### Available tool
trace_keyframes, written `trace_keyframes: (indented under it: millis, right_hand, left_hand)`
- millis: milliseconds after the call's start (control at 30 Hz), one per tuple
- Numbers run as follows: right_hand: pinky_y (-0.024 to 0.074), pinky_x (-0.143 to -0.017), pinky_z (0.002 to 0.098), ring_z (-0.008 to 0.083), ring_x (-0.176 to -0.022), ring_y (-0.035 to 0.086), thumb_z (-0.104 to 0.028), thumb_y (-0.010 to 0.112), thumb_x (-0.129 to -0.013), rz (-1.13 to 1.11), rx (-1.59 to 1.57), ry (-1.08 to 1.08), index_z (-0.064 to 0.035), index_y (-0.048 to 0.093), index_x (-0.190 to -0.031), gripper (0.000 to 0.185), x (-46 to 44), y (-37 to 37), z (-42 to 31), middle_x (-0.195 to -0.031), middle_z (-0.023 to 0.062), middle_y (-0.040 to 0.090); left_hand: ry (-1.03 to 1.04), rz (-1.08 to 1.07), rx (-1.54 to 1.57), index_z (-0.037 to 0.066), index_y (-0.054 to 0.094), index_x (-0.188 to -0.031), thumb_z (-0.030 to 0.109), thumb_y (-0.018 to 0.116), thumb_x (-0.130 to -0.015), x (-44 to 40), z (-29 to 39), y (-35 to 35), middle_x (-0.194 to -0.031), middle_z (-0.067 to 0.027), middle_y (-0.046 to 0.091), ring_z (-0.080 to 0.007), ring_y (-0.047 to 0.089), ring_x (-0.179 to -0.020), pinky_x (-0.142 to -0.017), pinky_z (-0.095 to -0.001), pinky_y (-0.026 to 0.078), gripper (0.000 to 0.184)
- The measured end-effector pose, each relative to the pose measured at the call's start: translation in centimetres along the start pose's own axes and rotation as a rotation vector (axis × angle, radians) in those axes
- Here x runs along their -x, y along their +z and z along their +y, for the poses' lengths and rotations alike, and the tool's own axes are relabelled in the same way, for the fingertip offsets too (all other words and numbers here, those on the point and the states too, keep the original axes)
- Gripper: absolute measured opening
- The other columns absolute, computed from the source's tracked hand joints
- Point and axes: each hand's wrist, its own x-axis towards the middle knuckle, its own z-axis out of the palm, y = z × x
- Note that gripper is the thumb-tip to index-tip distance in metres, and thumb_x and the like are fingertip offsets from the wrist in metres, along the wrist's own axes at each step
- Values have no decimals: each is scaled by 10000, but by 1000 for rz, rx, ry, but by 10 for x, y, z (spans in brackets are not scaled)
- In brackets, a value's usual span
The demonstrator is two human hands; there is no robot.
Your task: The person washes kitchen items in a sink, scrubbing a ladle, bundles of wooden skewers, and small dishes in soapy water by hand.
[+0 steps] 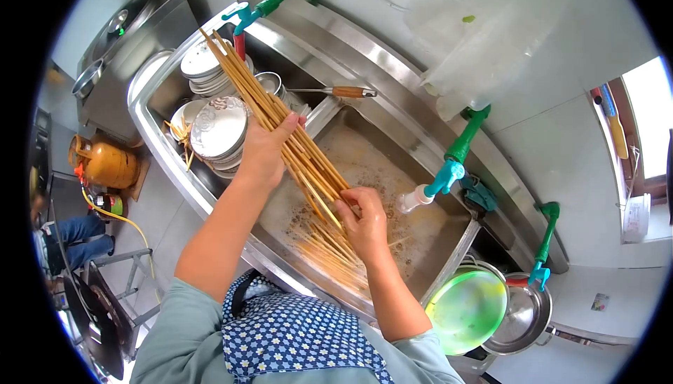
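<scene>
My left hand point(265, 151) is wrapped round the middle of a bundle of long wooden chopsticks point(245, 79). They slant over the sink point(449, 240), their upper ends reaching above the left basin. At the lower end, my right hand point(364, 219) has its thumb and fingers closed on some of the chopsticks. More chopsticks point(328, 252) lie below in the cloudy, bubbly water, partly blurred. A white tap spout point(413, 199) hangs just to the right of my right hand.
Stacked bowls and plates point(219, 128) fill the left basin, beside a wooden-handled utensil point(350, 92). A green basin point(468, 310) and a steel pot point(522, 314) stand at the right. Green pipes with blue taps point(449, 173) jut from the wall. An orange gas cylinder point(109, 162) is at left.
</scene>
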Motion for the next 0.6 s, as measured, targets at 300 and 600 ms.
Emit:
trace_keyframes:
  millis: [300, 600]
  right_hand:
    - [493, -680, 392, 322, -788, 603, -30, 687, -808, -92, 192, -195, 12, 594, -905, 141, -4, 2, -5, -854, 155, 613]
    - [501, -691, 413, 339, -797, 634, -45, 628, -819, -193, 262, 170, -23, 623, -969, 152, 64, -40, 91, -850, 184, 648]
  left_hand:
    - [40, -21, -98, 59, 458, -1107, -18, 623, -897, 17, 4, 16, -974, -58, 553, -195, 617, -895, -787, -336, 540, 279]
    - [100, 102, -154, 58, 456, -1090, -37, 604, -896, -1, 27, 0, -952, -65, 554, -201, 614, -875, -769, -340, 533, 262]
